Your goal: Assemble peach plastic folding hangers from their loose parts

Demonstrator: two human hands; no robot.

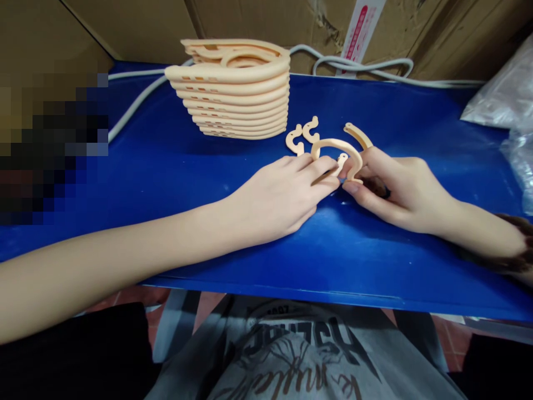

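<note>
An arched cream plastic piece [339,145] stands between my hands, one end pinched by the thumb and fingers of my right hand [403,186]. Its other end comes down behind the fingers of my left hand [283,191], where contact is hidden. A slim cream plastic arm with a holed end [342,160] shows between the closed fingers of my left hand. Another curved cream arm [358,133] sticks up behind my right hand; whether I hold it is unclear. Two small cream hook pieces [295,140] lie just beyond my left fingers.
A tall stack of cream plastic frames, like folding hangers [233,75], stands at the back of the blue table [250,266]. White cable [358,65] runs along cardboard [258,19] behind it. Clear plastic bags [499,94] lie at the right. The far left is pixelated.
</note>
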